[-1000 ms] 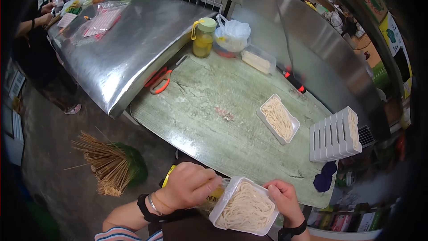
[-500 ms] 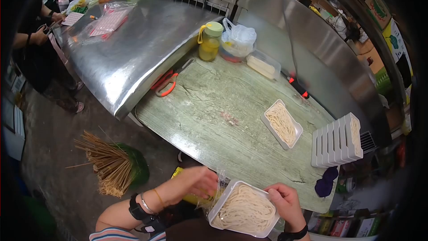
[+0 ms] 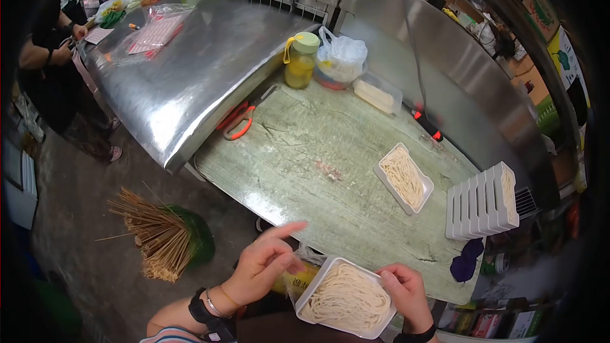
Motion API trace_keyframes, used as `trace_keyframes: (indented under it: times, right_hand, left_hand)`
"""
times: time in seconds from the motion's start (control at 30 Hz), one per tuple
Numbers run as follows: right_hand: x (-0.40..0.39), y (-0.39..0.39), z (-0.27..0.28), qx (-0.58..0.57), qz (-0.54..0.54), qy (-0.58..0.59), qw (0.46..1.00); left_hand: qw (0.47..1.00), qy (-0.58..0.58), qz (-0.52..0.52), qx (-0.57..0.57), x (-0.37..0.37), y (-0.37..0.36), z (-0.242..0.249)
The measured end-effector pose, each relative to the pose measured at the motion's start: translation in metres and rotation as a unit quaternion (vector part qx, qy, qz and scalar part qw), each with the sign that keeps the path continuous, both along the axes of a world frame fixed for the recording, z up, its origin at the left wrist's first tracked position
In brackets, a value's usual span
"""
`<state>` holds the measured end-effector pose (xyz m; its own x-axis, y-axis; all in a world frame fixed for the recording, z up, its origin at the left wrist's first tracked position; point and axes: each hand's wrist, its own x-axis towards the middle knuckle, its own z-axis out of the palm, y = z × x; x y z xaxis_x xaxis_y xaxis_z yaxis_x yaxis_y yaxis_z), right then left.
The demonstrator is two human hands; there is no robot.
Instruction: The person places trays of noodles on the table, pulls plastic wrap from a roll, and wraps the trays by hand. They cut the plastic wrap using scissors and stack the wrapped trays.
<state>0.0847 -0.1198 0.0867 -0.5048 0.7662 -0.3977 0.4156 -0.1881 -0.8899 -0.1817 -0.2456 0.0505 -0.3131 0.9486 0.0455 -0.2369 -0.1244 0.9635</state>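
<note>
My right hand grips the right rim of a white plastic tray, thumb on the edge. Pale noodles fill this tray, which sits close to my body at the table's near edge. Left of the tray is my left hand, its index finger stretched out and the other fingers loosely bent, apart from the tray. Crinkled clear plastic film lies along the tray's left side, beside that hand. A second tray of noodles lies farther off on the greenish table.
Several white trays stand stacked on edge at the right, near a dark purple object. Orange-handled scissors, a lidded jar and a plastic bag are at the back. Thin sticks stand on the floor; a person is far left.
My left hand has turned and its index finger now points out over the table edge. The noodle tray stays almost in place in my right hand.
</note>
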Motion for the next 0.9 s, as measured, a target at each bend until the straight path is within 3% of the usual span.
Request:
trace_keyframes:
  times: [0.03,0.17,0.23,0.27,0.33,0.37,0.43,0.53,0.63,0.77,0.87,0.9]
  right_hand:
    - [0.000,0.000,0.000,-0.003,0.005,-0.005,1.000]
    - [-0.001,-0.002,0.002,0.000,-0.015,0.007,1.000]
    - [0.001,-0.002,-0.003,0.008,-0.025,0.012,1.000]
    - [0.002,-0.002,-0.006,0.015,-0.033,0.016,0.999]
    - [0.002,-0.002,-0.008,0.032,-0.040,0.024,0.998]
    - [0.002,-0.004,-0.009,0.046,-0.045,0.032,0.997]
    - [-0.001,-0.006,-0.007,0.054,-0.049,0.043,0.996]
    - [-0.002,-0.005,-0.012,0.053,-0.050,0.058,0.996]
    - [-0.003,-0.003,-0.020,0.041,-0.056,0.076,0.995]
    - [-0.003,-0.006,-0.029,0.015,-0.050,0.100,0.994]
    - [-0.008,-0.008,-0.029,0.018,-0.037,0.109,0.993]
    - [-0.009,-0.009,-0.029,0.018,-0.037,0.108,0.993]
  left_hand:
    - [0.999,-0.036,-0.038,-0.005,-0.001,0.002,0.002]
    - [0.999,-0.045,-0.028,-0.005,-0.003,0.014,-0.005]
    - [0.986,0.146,-0.054,-0.052,-0.009,0.018,-0.014]
    - [0.986,0.147,-0.056,-0.050,-0.009,0.021,-0.011]
    - [0.991,0.029,-0.075,-0.103,-0.006,0.030,-0.002]
    - [0.991,0.031,-0.079,-0.100,-0.007,0.033,0.000]
    - [0.965,-0.127,-0.120,-0.198,-0.008,0.038,-0.001]
    - [0.947,-0.187,-0.158,-0.207,-0.010,0.043,-0.004]
    - [0.939,-0.268,-0.127,-0.173,0.000,0.047,-0.019]
    - [0.940,-0.278,-0.121,-0.154,0.014,0.055,-0.038]
    - [0.938,-0.234,-0.156,-0.201,0.036,0.065,-0.037]
    - [0.916,-0.291,-0.181,-0.209,0.039,0.064,-0.027]
